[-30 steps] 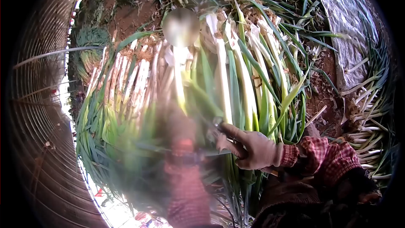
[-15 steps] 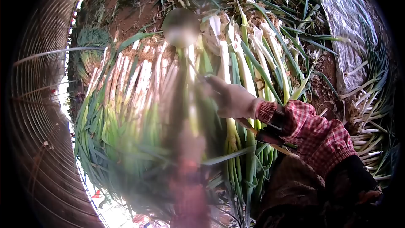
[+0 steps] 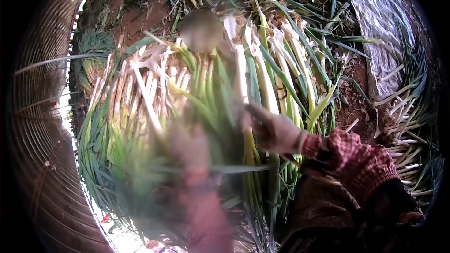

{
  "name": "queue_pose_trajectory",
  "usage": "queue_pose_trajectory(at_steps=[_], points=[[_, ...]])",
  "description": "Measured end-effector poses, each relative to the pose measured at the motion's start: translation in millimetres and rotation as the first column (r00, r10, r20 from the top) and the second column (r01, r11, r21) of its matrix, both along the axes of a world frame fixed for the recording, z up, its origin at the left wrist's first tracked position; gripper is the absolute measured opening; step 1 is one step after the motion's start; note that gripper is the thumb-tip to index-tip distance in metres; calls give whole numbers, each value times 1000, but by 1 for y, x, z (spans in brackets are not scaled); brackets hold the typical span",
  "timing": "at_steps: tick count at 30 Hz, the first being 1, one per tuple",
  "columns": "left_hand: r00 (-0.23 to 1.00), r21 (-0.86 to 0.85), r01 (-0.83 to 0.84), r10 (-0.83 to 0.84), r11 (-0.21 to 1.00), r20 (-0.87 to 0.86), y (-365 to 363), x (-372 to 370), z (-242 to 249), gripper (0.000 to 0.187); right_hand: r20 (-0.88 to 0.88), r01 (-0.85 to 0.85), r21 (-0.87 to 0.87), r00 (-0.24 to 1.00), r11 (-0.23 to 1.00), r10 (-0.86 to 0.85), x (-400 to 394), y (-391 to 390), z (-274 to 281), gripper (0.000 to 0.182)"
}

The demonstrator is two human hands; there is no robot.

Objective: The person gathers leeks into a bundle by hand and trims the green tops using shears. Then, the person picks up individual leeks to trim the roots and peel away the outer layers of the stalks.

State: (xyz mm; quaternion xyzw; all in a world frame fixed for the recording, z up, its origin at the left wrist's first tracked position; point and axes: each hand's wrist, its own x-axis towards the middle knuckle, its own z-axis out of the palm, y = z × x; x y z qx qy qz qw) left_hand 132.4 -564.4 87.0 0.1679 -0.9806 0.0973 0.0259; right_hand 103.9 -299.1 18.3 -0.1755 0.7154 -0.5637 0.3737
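White-and-green, long-leaved stalks (image 3: 241, 68) lie beyond the curled right hand (image 3: 281, 133), its grip unclear. One slim white stalk (image 3: 146, 96) slants beside the blurred left hand (image 3: 190, 147), grip also unclear; light handling should limit bruising.

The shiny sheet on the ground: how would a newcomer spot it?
Find the big row of long onions filling the middle. Go right across a strip of reddish soil, toward the upper right edge. The sheet lies there, its silvery, crinkled surface standing out from the dull soil and green leaves around it.
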Motion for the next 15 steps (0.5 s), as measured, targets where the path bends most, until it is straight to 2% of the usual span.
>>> queue_pose_trajectory(at_steps=[1, 2, 4, 5, 6, 8, 10, 12, 14, 15], points=[[997, 103, -48, 41, 993, 68, 19, -16, -9, 63, -89, 35, 37, 996, 999, -32, -9, -6, -2, 100], [988, 205, -100, 72, 974, 140, 33, -34, -17, 64, -47, -70, 85, 996, 994, 74, -11, -11, 6, 99], [928, 216, -307, 241, 927, 283, 32, -66, -38, 63, 56, -276, 176, 961, 945, 271, -14, -12, 26, 97], [894, 215, -388, 311, 896, 322, 34, -79, -45, 62, 36, -205, 92, 979, 975, 202, -8, -9, 16, 97], [847, 177, -439, 340, 881, 408, 28, -88, -50, 63, 19, -179, 108, 984, 978, 178, -4, -9, 7, 97], [808, 166, -484, 365, 859, 462, 28, -91, -54, 67, -28, -111, 135, 993, 985, 115, -8, -7, 5, 96], [797, 280, -521, 342, 806, 498, 24, -90, -46, 69, 74, -223, 89, 973, 971, 216, -4, 4, 14, 92], [788, 240, -490, 307, 838, 534, 29, -85, -37, 73, 19, -273, 80, 962, 959, 273, 8, 13, 15, 92], [876, 269, -331, 189, 905, 443, 9, -68, -43, 73, 37, -290, 66, 957, 955, 288, 14, 33, 19, 98], [941, 303, -156, 48, 940, 335, -9, -53, -48, 70, 20, -251, 17, 968, 968, 251, 21, 49, 22, 98]])
